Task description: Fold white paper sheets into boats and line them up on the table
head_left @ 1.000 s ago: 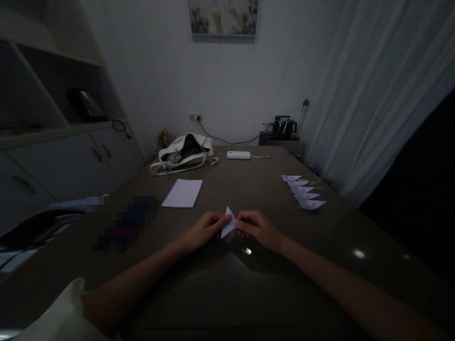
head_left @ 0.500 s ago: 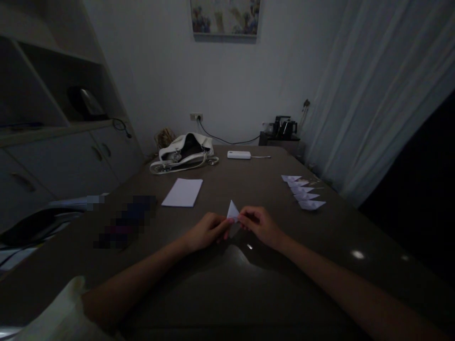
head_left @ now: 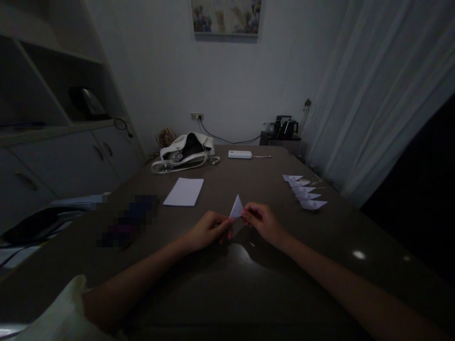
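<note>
A small white folded paper triangle (head_left: 236,207) is held upright just above the dark table (head_left: 249,284), point upward. My left hand (head_left: 208,230) pinches its lower left edge and my right hand (head_left: 261,221) pinches its lower right edge. Both hands have fingers closed on the paper. A stack of white paper sheets (head_left: 184,192) lies flat beyond my left hand. Several finished folded paper pieces (head_left: 304,192) lie in a row at the right side of the table.
A white handbag (head_left: 185,151) and a white flat device with a cable (head_left: 240,154) lie at the far end of the table. A cabinet with shelves stands on the left, a curtain (head_left: 373,94) on the right. A kettle (head_left: 284,127) sits on a side stand behind.
The paper triangle has been raised and turned from lying slanted between my fingers to standing upright. Both hands shifted slightly to the right and forward.
</note>
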A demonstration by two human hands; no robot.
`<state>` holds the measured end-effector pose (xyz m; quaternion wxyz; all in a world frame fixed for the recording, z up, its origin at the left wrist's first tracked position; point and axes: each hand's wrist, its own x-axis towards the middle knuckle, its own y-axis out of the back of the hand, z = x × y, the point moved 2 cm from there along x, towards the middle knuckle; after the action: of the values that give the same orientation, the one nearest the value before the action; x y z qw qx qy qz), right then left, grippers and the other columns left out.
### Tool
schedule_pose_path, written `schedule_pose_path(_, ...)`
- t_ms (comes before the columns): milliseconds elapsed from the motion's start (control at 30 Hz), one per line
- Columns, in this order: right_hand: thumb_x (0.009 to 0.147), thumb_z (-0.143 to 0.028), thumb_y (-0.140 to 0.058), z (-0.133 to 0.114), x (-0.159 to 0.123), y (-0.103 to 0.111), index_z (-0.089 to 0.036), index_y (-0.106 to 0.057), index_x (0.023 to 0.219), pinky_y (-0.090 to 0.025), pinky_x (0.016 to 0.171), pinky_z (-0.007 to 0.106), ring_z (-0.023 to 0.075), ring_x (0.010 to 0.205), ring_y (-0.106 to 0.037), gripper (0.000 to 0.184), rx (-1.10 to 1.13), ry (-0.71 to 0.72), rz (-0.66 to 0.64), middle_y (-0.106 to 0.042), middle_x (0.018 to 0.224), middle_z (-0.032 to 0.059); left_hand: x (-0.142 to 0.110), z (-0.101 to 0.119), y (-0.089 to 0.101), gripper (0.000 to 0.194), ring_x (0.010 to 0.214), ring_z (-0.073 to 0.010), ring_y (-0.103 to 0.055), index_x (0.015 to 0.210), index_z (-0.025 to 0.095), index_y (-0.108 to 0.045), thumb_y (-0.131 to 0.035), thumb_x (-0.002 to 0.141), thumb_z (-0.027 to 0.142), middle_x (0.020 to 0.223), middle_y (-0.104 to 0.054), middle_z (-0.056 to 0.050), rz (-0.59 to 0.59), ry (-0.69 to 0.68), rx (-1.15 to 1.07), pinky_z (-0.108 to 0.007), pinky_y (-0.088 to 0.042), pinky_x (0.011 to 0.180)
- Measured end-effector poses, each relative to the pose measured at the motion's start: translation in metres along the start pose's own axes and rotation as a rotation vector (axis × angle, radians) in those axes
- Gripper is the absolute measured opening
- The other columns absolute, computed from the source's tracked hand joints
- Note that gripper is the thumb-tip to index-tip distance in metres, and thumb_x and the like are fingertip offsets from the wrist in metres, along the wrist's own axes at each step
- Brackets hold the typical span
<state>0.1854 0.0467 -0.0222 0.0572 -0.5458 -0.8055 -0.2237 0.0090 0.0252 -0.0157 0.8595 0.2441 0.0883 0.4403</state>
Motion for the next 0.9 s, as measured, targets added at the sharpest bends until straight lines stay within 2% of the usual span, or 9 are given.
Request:
schedule_pose_path(67,0.08,-0.05,-0.057,0.002,0.001,0.0,-0.017,-0.054,0.067,-0.037,0.051,0.023,0.0101,0.053,-0.046,0.035,0.037,-0.022,-0.021,-0.052,0.06,-0.0013,0.001,0.0,0.001,0.052,0.053,-0.0102,-0.048,0.077,0.01,-0.063,-0.035,0.091,0.051,0.055,-0.053,0.0,-0.004,-0.022,-0.081,-0.02,-0.035,0.053)
schedule_pose_path(167,0.075,-0.056,-0.06,0.005,0.001,-0.002,-0.017,-0.054,0.067,-0.037,0.05,0.023,0.0093,0.051,-0.046,0.04,0.123,-0.08,-0.089,-0.051,0.058,-0.0027,0.003,-0.001,0.003,0.039,0.063,-0.0114,-0.051,0.102,0.012,-0.057,-0.048,0.087,0.047,0.075,-0.059,-0.002,0.087,-0.068,-0.265,-0.021,-0.039,0.058)
schedule_pose_path(200,0.073,-0.057,-0.061,0.006,0.001,-0.003,-0.017,-0.054,0.067,-0.037,0.05,0.022,0.0091,0.05,-0.046,0.041,0.151,-0.096,-0.116,-0.051,0.058,-0.003,0.004,-0.001,0.004,0.04,0.064,-0.0112,-0.051,0.11,0.014,-0.053,-0.053,0.085,0.046,0.08,-0.059,-0.002,0.107,-0.074,-0.33,-0.021,-0.039,0.058)
schedule_pose_path(267,0.073,-0.057,-0.061,0.007,0.0,-0.005,-0.016,-0.055,0.069,-0.036,0.049,0.022,0.0085,0.05,-0.045,0.041,0.196,-0.117,-0.167,-0.052,0.059,-0.0028,0.006,-0.001,0.003,0.047,0.064,-0.0107,-0.051,0.118,0.014,-0.049,-0.058,0.082,0.044,0.082,-0.06,-0.002,0.069,-0.077,-0.43,-0.02,-0.04,0.057)
schedule_pose_path(400,0.076,-0.053,-0.061,0.008,0.0,-0.009,-0.014,-0.057,0.075,-0.035,0.049,0.022,0.008,0.049,-0.045,0.039,0.228,-0.141,-0.219,-0.056,0.061,-0.0013,0.008,-0.001,-0.003,0.044,0.062,-0.0116,-0.054,0.11,0.01,-0.054,-0.058,0.082,0.044,0.078,-0.063,-0.005,-0.068,-0.104,-0.505,-0.024,-0.044,0.06)
schedule_pose_path(467,0.074,-0.05,-0.064,0.008,0.0,-0.008,-0.015,-0.057,0.079,-0.036,0.049,0.022,0.009,0.051,-0.048,0.036,0.213,-0.147,-0.165,-0.057,0.063,-0.0011,0.009,-0.003,-0.004,0.042,0.063,-0.0119,-0.056,0.109,0.011,-0.054,-0.06,0.082,0.042,0.08,-0.065,-0.006,-0.044,-0.097,-0.5,-0.025,-0.044,0.062)
schedule_pose_path(633,0.075,-0.044,-0.064,0.007,0.001,-0.006,-0.017,-0.056,0.091,-0.042,0.051,0.022,0.0109,0.062,-0.055,0.033,0.192,-0.108,-0.026,-0.06,0.08,0.0026,0.01,-0.007,-0.003,0.04,0.059,-0.0102,-0.055,0.106,0.011,-0.053,-0.064,0.079,0.039,0.079,-0.065,-0.004,0.104,-0.016,-0.417,-0.022,-0.043,0.057)
schedule_pose_path(900,0.072,-0.038,-0.068,0.006,-0.002,-0.009,-0.018,-0.053,0.092,-0.044,0.052,0.021,0.012,0.067,-0.057,0.032,0.17,-0.123,-0.051,-0.061,0.079,0.0017,0.01,-0.012,-0.004,0.042,0.061,-0.0127,-0.058,0.105,0.011,-0.055,-0.064,0.077,0.04,0.076,-0.064,-0.003,0.107,-0.006,-0.291,-0.024,-0.046,0.059)
